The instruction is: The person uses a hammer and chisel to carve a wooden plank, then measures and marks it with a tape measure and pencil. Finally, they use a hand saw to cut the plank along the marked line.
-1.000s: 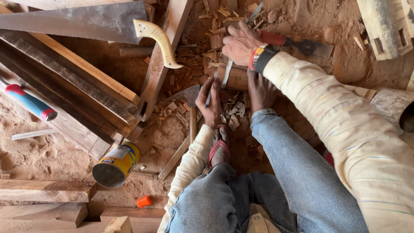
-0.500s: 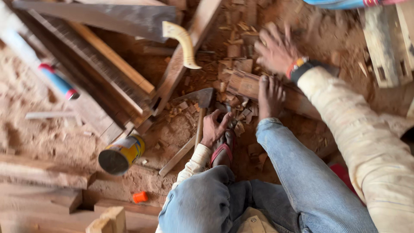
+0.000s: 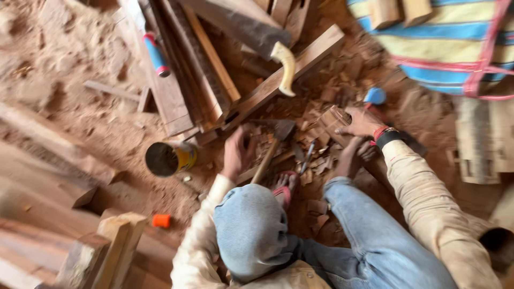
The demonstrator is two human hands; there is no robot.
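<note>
Sitting low among wood chips (image 3: 313, 160) on a floor of reddish sawdust (image 3: 64, 64), the person has both hands down in the litter; the left hand (image 3: 238, 152) hangs with its fingers curled loosely, beside the wooden handle of an adze-like tool (image 3: 273, 144) whose dark metal head lies just above the chips, and whether the fingers actually touch the handle cannot be told through the blur; the right hand (image 3: 361, 123), wearing a red and black wristband (image 3: 386, 135), lies spread and flat on a dark block of wood (image 3: 334, 120), fingers fanned toward the left; a bare foot (image 3: 350, 158) rests on the same block just below that hand, and a second foot in a red sandal (image 3: 285, 187) sits near the tool's handle; a thin metal blade (image 3: 308, 155) lies among the chips between the two feet; farther up, a saw with a pale curved handle (image 3: 286, 67) rests on stacked planks (image 3: 198, 69); an open yellow tin (image 3: 170, 159) lies on its side left of the left hand, with a small orange cap (image 3: 160, 220) below it; a blue cap (image 3: 375, 96) sits above the right hand, near a striped woven bag (image 3: 428, 48).
</note>
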